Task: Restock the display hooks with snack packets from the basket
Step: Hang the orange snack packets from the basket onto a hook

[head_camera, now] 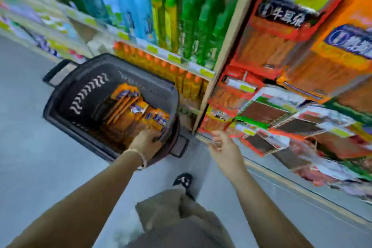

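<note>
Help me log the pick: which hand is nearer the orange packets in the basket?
Left. The left hand reaches into the basket and touches the orange packets. The right hand hangs outside the basket, to its right, near the hanging display.

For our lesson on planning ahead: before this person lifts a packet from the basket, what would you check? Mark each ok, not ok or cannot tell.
1. The orange packets lie in the basket: ok.
2. The left hand reaches the packets: ok.
3. Its grip is firm: cannot tell, blurred.
4. The right hand is free: ok, holds nothing.
5. A hook is free on the display: cannot tell, blurred.
</note>
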Motion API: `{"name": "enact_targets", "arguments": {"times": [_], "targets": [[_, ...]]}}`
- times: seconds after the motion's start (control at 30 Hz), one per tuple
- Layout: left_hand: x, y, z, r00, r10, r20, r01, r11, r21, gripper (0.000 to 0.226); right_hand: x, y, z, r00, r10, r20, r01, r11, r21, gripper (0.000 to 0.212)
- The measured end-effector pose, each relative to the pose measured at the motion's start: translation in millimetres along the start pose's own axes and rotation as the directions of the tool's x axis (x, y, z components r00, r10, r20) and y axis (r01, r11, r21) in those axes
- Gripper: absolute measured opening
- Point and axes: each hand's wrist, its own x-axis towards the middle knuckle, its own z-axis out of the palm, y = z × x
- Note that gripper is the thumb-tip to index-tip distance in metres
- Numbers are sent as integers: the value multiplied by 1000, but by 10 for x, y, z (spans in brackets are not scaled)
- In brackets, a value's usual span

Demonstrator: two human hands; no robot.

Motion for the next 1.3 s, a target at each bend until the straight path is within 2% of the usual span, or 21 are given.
{"name": "enact_targets", "arguments": {"times": [0.1,0.2,0.23,0.37,0.47,0.57,0.7,0.87,1.03,1.2,1.27,1.3], "targets": [[-333,-290,10,984,-148,-103,146,989,-27,40,39,-27,388,973,-101,205,123,988,-98,37],[-497,-511,14,967,-211,-141,207,978,-39,23,144,-132,698,911,-219,349,302,931,-204,42],[-507,-573,13,967,-213,-141,209,977,-45,18,189,-185,791,890,-248,381,352,907,-232,42],[-422,-841,-82,934,-273,-229,243,958,-149,40,443,-464,1187,825,-299,479,470,833,-290,41],[-226,-1027,-270,920,-302,-250,241,938,-248,36,668,-675,1501,810,-292,509,488,816,-308,40],[56,-1291,-513,939,-259,-225,219,958,-185,35,905,-831,1839,829,-184,529,395,862,-319,40],[460,-1758,-838,983,-164,-87,158,985,-71,36,1246,-940,2337,843,-16,538,244,902,-355,41],[1073,-2332,-1153,983,-181,32,181,983,-13,38,1720,-1006,3017,801,245,546,-46,935,-353,34],[1682,-2736,-1278,965,-237,108,244,968,-54,36,2195,-971,3598,797,336,502,-186,927,-326,28],[1991,-2997,-1274,916,-330,228,364,923,-124,36,2583,-930,4020,802,407,437,-359,913,-193,34],[2039,-3029,-1253,915,-321,244,367,914,-173,36,2722,-929,4162,777,479,408,-490,867,-86,39],[2043,-3035,-1238,914,-315,257,368,909,-195,37,2795,-929,4243,749,533,394,-582,813,5,41]]}}
